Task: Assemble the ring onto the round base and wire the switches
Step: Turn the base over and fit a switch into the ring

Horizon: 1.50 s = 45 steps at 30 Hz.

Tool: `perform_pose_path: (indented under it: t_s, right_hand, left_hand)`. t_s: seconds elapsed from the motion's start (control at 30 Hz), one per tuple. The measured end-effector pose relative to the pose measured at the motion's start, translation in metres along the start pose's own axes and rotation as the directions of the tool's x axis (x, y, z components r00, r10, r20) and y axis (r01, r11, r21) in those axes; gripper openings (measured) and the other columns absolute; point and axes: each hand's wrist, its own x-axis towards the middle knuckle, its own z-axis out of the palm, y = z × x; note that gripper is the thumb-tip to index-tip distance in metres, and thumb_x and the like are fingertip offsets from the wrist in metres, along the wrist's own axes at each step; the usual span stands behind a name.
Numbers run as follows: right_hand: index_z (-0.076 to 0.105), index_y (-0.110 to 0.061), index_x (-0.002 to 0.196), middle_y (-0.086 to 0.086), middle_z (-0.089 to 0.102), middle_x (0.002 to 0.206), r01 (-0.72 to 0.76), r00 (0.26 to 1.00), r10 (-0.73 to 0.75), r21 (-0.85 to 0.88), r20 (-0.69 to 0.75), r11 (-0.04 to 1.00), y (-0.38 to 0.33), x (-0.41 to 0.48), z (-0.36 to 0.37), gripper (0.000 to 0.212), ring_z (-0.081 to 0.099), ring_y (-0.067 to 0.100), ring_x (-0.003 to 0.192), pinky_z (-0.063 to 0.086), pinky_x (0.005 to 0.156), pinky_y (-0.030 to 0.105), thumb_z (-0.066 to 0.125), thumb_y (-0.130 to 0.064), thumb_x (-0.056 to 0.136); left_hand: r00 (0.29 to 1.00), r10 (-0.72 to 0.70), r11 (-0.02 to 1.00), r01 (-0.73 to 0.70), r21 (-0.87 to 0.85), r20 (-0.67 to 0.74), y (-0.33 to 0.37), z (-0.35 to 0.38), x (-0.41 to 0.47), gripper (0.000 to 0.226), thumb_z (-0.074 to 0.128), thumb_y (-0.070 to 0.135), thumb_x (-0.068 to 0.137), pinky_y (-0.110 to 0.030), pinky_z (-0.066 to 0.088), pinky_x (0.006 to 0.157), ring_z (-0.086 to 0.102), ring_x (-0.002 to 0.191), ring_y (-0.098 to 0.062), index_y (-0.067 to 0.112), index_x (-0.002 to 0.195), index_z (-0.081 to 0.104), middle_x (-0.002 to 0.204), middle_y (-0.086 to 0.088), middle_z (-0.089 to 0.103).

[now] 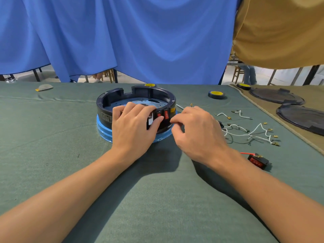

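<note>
No legible text anywhere. Only a small pale printed label [107, 118] on the outer wall of the black ring [122, 92], print too fine to read.

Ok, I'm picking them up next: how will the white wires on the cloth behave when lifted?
Probably floppy: the wires lie kinked and looped on the cloth. Likely very light, being thin. Their brass terminals may snag, since the strands cross.

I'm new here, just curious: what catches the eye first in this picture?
At the centre, the left grip holds a black ring seated on a blue round base, with two red switches in its front wall. The right grip reaches the ring beside them; white wires lie scattered to the right.
</note>
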Motion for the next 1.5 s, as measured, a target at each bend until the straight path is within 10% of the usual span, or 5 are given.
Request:
perform_pose_path:
  t_s: [0.53,0.77,0.9,1.17,1.5]
  right_hand:
    - [0.074,-0.029,0.081,-0.014,0.068,0.075,-0.309,0.904,0.273,0.061,0.328,0.949,0.119,-0.028,-0.082,0.012,0.06,0.004,0.073,0.041,0.062,0.019,0.065,-0.028,0.089]
    - [0.072,-0.024,0.087,-0.004,0.071,0.077,-0.458,0.676,0.294,0.072,0.676,0.886,0.129,-0.038,-0.103,0.055,0.059,0.01,0.063,0.049,0.058,0.023,0.06,-0.073,0.065]
    - [0.068,-0.033,0.097,-0.01,0.069,0.083,-0.428,0.596,0.235,0.057,0.768,0.902,0.127,-0.04,-0.11,0.052,0.062,0.011,0.079,0.046,0.061,0.023,0.078,-0.061,0.054]
    - [0.067,-0.025,0.095,0.001,0.065,0.096,-0.439,0.665,0.302,0.031,0.683,0.898,0.13,-0.039,-0.11,0.028,0.063,0.005,0.066,0.045,0.05,0.014,0.083,-0.017,0.073]
    - [0.07,-0.028,0.092,0.002,0.063,0.1,-0.389,0.817,0.411,-0.14,0.405,0.911,0.143,-0.036,-0.115,0.025,0.057,0.014,0.088,0.037,0.068,0.026,0.084,-0.022,0.072]
  left_hand:
    - [0.993,0.052,0.966,-0.076,0.245,0.101,0.037,0.008,0.001,0.039,0.051,0.041,0.095,-0.044,0.034,0.075,0.055,0.08,-0.034,0.005,0.086,0.063,0.08,-0.012,0.064]
    - [0.991,0.052,0.961,-0.083,0.263,0.123,0.059,0.013,-0.002,0.038,0.046,0.04,0.094,-0.042,0.03,0.076,0.055,0.085,-0.034,0.006,0.093,0.062,0.085,-0.012,0.063]
    - [0.991,0.068,0.963,-0.096,0.252,0.118,0.056,0.011,-0.004,0.038,0.044,0.039,0.095,-0.042,0.033,0.078,0.055,0.086,-0.034,0.006,0.098,0.062,0.086,-0.011,0.064]
    - [0.99,0.077,0.963,-0.105,0.249,0.121,0.055,0.009,-0.006,0.038,0.043,0.037,0.095,-0.044,0.036,0.078,0.056,0.085,-0.035,0.005,0.1,0.062,0.087,-0.012,0.064]
    - [0.988,0.1,0.959,-0.128,0.251,0.121,0.053,0.007,-0.005,0.037,0.043,0.036,0.096,-0.045,0.038,0.077,0.056,0.083,-0.034,0.005,0.101,0.062,0.084,-0.011,0.063]
